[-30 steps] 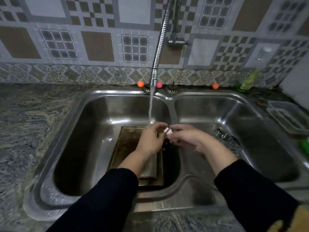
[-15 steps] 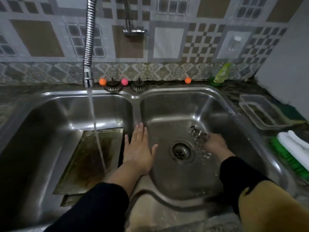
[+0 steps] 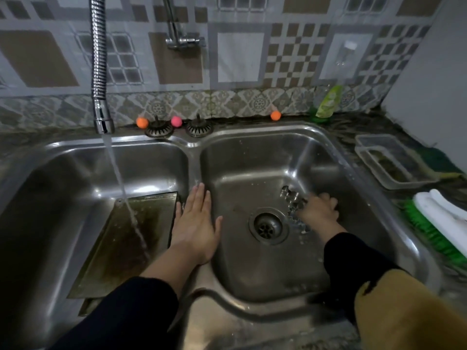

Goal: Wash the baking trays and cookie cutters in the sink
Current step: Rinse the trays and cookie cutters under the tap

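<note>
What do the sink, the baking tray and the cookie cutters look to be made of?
Sink: likely stainless steel, brushed, with soft reflections. Baking tray: thin metal sheet, dull and brown-stained, probably steel or aluminium. Cookie cutters: thin shiny metal strips, glinting by the right hand.

Cookie cutters (image 3: 294,207) crowd right basin (image 3: 252,160); drain (image 3: 268,226) side open.

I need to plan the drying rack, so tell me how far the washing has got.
Done: nothing looks finished; whether any cutters are already rinsed cannot be told. In hand: the right hand reaches into the cookie cutters in the right basin, beside the drain; the left hand rests flat on the divider. Left: the baking trays in the left basin, stained brown, with tap water running onto them.
</note>
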Tool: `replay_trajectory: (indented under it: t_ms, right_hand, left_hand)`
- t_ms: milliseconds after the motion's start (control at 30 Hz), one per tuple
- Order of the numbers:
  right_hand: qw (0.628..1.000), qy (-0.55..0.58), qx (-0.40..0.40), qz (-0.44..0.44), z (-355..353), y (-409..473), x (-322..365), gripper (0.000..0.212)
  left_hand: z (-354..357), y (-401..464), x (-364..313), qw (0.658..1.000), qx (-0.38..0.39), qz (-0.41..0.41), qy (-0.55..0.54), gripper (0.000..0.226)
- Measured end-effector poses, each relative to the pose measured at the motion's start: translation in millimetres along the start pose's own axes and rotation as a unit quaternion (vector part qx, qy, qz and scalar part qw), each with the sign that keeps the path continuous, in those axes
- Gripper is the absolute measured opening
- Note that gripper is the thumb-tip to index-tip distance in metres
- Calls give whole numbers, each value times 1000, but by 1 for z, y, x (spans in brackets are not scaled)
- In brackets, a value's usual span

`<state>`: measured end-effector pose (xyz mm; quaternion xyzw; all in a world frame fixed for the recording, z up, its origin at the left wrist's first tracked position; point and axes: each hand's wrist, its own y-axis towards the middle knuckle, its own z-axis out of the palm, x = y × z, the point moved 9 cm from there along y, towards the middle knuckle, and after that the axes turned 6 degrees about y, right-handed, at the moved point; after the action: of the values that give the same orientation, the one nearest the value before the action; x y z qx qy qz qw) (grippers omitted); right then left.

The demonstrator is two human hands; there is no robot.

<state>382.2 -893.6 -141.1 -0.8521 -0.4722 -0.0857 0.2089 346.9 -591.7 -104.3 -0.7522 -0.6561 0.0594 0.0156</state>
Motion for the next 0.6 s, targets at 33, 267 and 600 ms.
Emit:
replay_trajectory:
  t_ms: [33, 267, 600]
  right_hand:
    - [1000, -1, 7, -8, 2, -10, 8, 51]
    - [988, -7, 75, -132, 21, -94, 104, 44]
    - [936, 40, 81, -340, 84, -233, 246, 36]
  left_hand:
    - [0, 0, 0, 1000, 3, 2, -1, 69]
    - [-3, -3, 5, 996, 46, 58, -46, 64]
    - [37, -37, 158, 977, 113, -106, -149, 53]
